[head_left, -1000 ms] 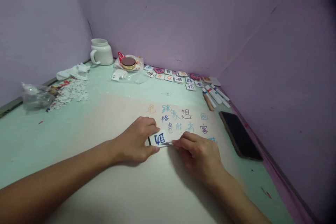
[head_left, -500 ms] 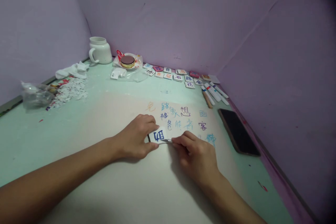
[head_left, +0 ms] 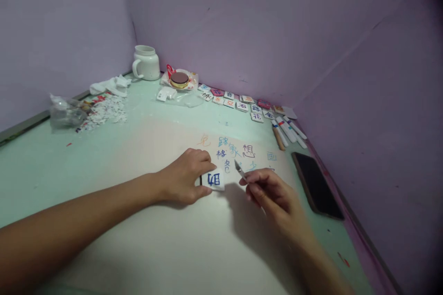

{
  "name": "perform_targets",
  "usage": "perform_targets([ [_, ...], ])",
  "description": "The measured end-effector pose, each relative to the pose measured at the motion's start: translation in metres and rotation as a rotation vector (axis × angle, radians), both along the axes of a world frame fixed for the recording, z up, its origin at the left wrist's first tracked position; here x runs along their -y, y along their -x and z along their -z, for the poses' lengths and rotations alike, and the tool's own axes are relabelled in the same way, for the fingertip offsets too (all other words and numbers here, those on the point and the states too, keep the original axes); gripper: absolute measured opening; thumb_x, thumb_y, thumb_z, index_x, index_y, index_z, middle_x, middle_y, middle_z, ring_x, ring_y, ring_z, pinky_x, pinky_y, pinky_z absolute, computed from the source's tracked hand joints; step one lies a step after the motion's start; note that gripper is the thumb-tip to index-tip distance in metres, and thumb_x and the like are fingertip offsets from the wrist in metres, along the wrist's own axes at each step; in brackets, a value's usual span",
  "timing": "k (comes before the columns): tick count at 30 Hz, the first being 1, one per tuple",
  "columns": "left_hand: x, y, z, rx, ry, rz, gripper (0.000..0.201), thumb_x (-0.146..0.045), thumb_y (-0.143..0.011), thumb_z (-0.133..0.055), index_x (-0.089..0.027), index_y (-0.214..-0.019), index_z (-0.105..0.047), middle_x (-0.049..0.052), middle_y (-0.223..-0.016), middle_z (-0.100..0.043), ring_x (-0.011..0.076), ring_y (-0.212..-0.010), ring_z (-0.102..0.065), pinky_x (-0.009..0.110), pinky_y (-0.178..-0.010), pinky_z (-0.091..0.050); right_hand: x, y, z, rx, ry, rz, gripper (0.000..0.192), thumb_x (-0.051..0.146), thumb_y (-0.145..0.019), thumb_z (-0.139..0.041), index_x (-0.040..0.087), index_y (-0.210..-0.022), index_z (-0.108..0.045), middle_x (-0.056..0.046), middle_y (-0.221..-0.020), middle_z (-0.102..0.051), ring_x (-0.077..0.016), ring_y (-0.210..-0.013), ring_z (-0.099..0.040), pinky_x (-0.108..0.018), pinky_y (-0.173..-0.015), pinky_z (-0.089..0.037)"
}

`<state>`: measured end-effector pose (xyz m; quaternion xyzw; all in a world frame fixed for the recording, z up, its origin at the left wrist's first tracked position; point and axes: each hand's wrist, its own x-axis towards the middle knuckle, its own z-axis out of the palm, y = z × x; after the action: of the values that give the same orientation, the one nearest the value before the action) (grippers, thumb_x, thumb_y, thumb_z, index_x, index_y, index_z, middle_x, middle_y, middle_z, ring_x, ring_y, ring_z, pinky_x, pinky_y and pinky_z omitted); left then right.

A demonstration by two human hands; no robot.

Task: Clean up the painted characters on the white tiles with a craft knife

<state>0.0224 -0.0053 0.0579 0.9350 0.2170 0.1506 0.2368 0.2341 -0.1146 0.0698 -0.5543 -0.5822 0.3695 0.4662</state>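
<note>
Pinching a small white tile [head_left: 213, 179] with a blue character between thumb and fingers, the left hand [head_left: 184, 181] held it flat against the worktop [head_left: 145, 239]. Just to the right of that tile, the right hand [head_left: 273, 195] was closed around a thin craft knife [head_left: 241, 171], its blade raised off the surface and pointing up and away, apart from the tile. Beyond both hands lay a pale sheet [head_left: 277, 159] covered with coloured cut-out characters. Farther off, a row of similar tiles [head_left: 242, 103] and several marker pens [head_left: 289, 130] lay along the wall. A dark phone [head_left: 316, 184] rested right of the right hand. Far left of the left hand sat a white mug [head_left: 146, 62] and paper scraps [head_left: 102, 111].
</note>
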Motion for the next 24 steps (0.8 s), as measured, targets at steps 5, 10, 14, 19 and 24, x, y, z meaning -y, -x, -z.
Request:
perform_targets([
  [5,-0.001,0.002,0.004,0.089,-0.028,0.019,0.050,-0.021,-0.070,-0.058,-0.009,-0.118,-0.055,0.016,-0.108,-0.060,0.0295,-0.105,-0.053,0.045,-0.095,-0.038,-0.001,-0.008,0.004,-0.298,0.067,-0.034,0.019,0.034,-0.082,-0.064,0.028,-0.099,-0.070,-0.006,-0.094,-0.071,-0.0202,-0.082,-0.065,-0.038,-0.077,-0.052],
  [10,-0.002,0.004,0.005,0.150,-0.019,0.072,0.052,-0.014,-0.066,-0.052,-0.011,-0.118,-0.053,0.015,-0.112,-0.062,0.0270,-0.107,-0.055,0.043,-0.097,-0.040,-0.003,-0.011,0.007,-0.323,0.037,-0.074,0.032,0.034,-0.077,-0.071,0.031,-0.109,-0.067,-0.005,-0.095,-0.070,-0.0196,-0.081,-0.066,-0.037,-0.076,-0.054],
  [14,-0.003,0.003,0.006,0.166,-0.002,0.086,0.053,-0.012,-0.064,-0.050,-0.012,-0.116,-0.053,0.015,-0.109,-0.063,0.0268,-0.105,-0.056,0.043,-0.096,-0.041,-0.002,-0.004,0.012,-0.092,-0.122,-0.055,0.021,0.039,-0.074,-0.072,0.026,-0.090,-0.067,-0.001,-0.073,-0.062,-0.0164,-0.067,-0.059,-0.027,-0.058,-0.049],
  [19,-0.004,0.004,0.008,0.177,0.003,0.087,0.052,-0.011,-0.063,-0.050,-0.013,-0.115,-0.053,0.014,-0.109,-0.063,0.0276,-0.106,-0.055,0.044,-0.096,-0.042,-0.001,0.014,0.019,0.077,-0.155,0.090,0.014,0.034,-0.080,-0.064,0.022,-0.074,-0.067,0.001,-0.060,-0.061,-0.0125,-0.051,-0.053,-0.022,-0.046,-0.040],
  [24,-0.005,0.004,0.008,0.171,-0.026,0.090,0.047,-0.012,-0.063,-0.051,-0.013,-0.110,-0.056,0.014,-0.107,-0.062,0.0281,-0.104,-0.055,0.043,-0.093,-0.043,0.001,0.031,0.020,0.069,-0.063,0.221,0.012,0.034,-0.071,-0.070,0.022,-0.070,-0.069,0.002,-0.056,-0.062,-0.0118,-0.048,-0.051,-0.022,-0.043,-0.037],
])
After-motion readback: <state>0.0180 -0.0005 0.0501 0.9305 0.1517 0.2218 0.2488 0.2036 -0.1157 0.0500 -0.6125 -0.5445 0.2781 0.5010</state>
